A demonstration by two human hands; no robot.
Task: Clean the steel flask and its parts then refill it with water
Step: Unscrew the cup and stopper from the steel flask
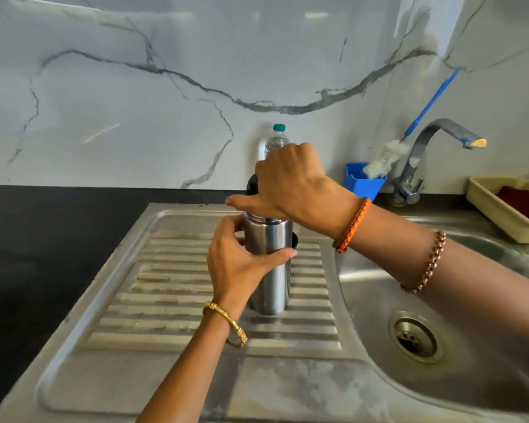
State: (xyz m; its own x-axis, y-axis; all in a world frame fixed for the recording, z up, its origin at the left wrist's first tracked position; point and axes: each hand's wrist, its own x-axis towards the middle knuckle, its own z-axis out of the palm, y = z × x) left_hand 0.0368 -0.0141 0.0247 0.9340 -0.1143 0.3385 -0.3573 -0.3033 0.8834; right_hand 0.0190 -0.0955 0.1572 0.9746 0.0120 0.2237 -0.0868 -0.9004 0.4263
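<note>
The steel flask [271, 285] stands upright on the ribbed steel drainboard [171, 300]. My left hand [239, 257] grips the flask's upper body, fingers curled round it. My right hand [287, 181] comes from above and grips the black lid [252, 185] on top of the flask; most of the lid is hidden under the palm. A small dark part [294, 240] peeks out just behind the flask on the right.
A clear water bottle with a green cap [276, 138] stands behind the flask at the wall. A blue holder [361, 181] with a bottle brush [385, 157], the tap [434, 141], the sink basin [379, 285] and a cream basket [501, 209] lie to the right.
</note>
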